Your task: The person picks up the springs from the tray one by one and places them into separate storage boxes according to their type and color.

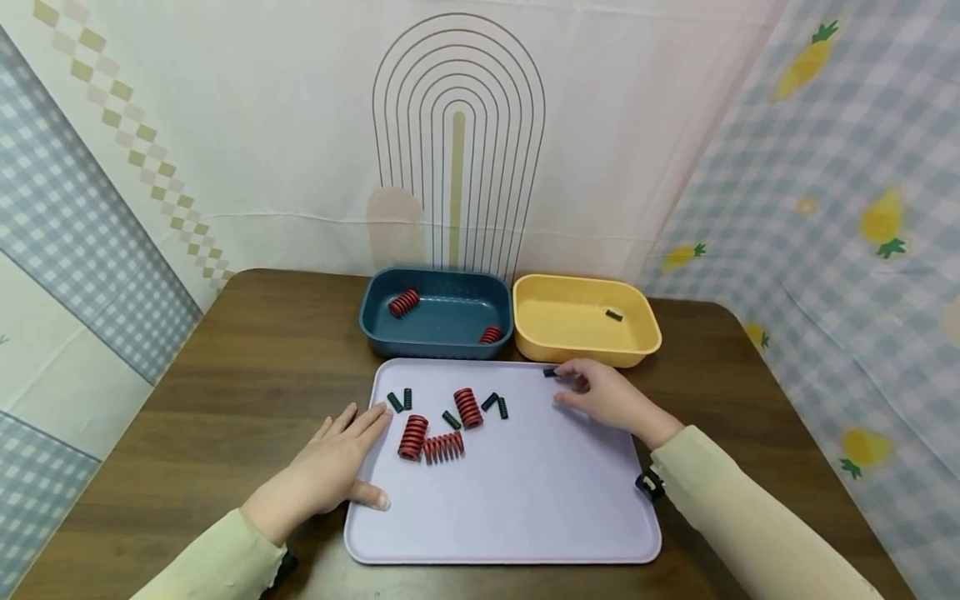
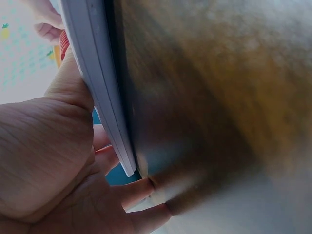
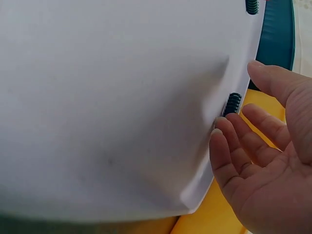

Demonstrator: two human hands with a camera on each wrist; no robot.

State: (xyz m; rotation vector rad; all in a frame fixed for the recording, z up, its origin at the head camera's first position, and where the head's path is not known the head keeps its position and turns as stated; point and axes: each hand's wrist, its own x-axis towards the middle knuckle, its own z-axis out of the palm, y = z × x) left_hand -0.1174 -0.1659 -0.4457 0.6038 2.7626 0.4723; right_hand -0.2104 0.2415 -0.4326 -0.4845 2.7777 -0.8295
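My left hand lies spread on the left rim of the pale lilac tray, its thumb and some fingertips over the tray. At the tray's far edge, my right hand has its fingertips against a small dark green spring; the thumb is apart from it. Three larger red springs lie left of the tray's middle: one upright-slanted spring, a looser-coiled spring and a third spring. Several small dark green springs lie around them, such as a spring in the middle and a spring to the right.
Behind the tray stands a dark blue bin holding two red springs. Beside it on the right is a yellow bin with one small green spring inside. All stand on a brown wooden table against hanging patterned cloth.
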